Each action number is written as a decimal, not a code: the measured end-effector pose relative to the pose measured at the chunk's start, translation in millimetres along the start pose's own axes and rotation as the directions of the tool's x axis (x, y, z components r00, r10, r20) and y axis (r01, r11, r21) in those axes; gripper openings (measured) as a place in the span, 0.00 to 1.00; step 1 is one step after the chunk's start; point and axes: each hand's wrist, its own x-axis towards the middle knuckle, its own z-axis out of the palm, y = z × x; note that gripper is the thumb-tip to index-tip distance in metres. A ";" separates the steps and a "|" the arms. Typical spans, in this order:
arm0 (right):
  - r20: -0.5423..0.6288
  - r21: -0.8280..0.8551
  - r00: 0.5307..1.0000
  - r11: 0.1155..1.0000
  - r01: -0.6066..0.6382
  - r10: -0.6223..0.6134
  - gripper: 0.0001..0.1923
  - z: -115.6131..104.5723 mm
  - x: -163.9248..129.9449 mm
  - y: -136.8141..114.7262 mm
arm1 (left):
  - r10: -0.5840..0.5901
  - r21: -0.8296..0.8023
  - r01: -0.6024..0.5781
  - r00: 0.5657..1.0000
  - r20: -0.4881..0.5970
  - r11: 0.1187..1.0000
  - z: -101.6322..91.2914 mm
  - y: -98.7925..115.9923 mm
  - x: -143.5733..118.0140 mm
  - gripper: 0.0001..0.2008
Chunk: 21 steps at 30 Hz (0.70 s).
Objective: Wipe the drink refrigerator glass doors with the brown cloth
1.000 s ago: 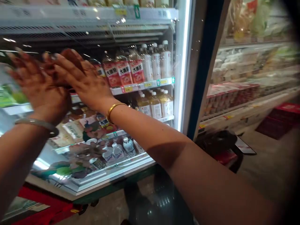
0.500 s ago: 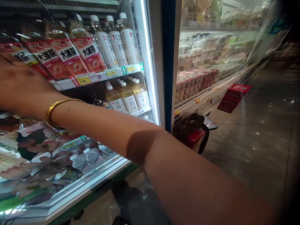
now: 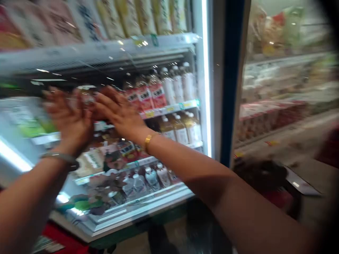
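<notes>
Lit chiller cabinet [image 3: 203,88] with a blue post [image 3: 230,81]; open cooler shelves [image 3: 278,116] right, glossy floor [image 3: 315,173]

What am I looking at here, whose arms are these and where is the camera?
The camera sits on a person's head and looks forward and down, so both arms are that person's own. The left hand, with a pale bangle at the wrist, and the right hand, with a gold bracelet, are raised with fingers spread flat against the glass door of a shop fridge. Neither hand holds anything. Behind the glass stand red-labelled bottles and white bottles on a shelf, with more drinks below. The picture is blurred, so the labels cannot be read. To the right is an open chiller with packaged food.
</notes>
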 end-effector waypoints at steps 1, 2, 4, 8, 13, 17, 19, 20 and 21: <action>-0.059 0.061 0.998 0.997 0.038 -0.034 0.27 5.6 -5.7 5.7 | -0.002 0.055 0.005 0.998 -0.057 0.998 -6.5 -4.9 -6.2 0.52; -0.078 0.113 0.996 0.993 0.039 -0.031 0.28 12.7 -8.6 12.1 | 0.007 0.095 0.001 0.996 -0.086 0.996 -8.7 -8.3 -9.3 0.51; -0.071 0.192 0.997 0.981 -0.021 0.035 0.29 26.1 -5.6 22.4 | 0.045 0.130 -0.029 0.992 -0.119 0.991 -5.5 -13.0 -9.0 0.46; -0.095 0.276 0.980 0.951 -0.142 0.174 0.34 34.5 18.5 14.7 | 0.099 0.198 -0.065 0.981 -0.169 0.978 3.4 -15.3 -8.7 0.37; -0.055 0.277 0.998 0.961 -0.019 0.036 0.33 40.8 24.0 -12.2 | 0.135 0.224 -0.094 0.975 -0.175 0.970 1.1 -16.3 -16.1 0.31; -0.073 0.259 0.996 0.963 0.075 -0.058 0.30 45.8 -3.1 1.3 | 0.120 0.205 -0.081 0.975 -0.186 0.975 1.5 -15.5 -17.1 0.31; -0.117 0.247 0.992 0.967 0.070 -0.042 0.30 44.7 -11.4 15.4 | 0.075 0.189 -0.036 0.977 -0.199 0.981 4.9 -10.8 -17.6 0.31; -0.136 0.243 0.991 0.969 0.048 -0.015 0.30 43.2 -12.0 21.3 | 0.043 0.177 -0.005 0.976 -0.212 0.984 7.6 -7.0 -17.9 0.31; -0.150 0.243 0.989 0.970 0.018 0.019 0.30 41.3 -10.3 25.6 | 0.016 0.164 0.022 0.974 -0.226 0.986 11.0 -2.2 -18.1 0.31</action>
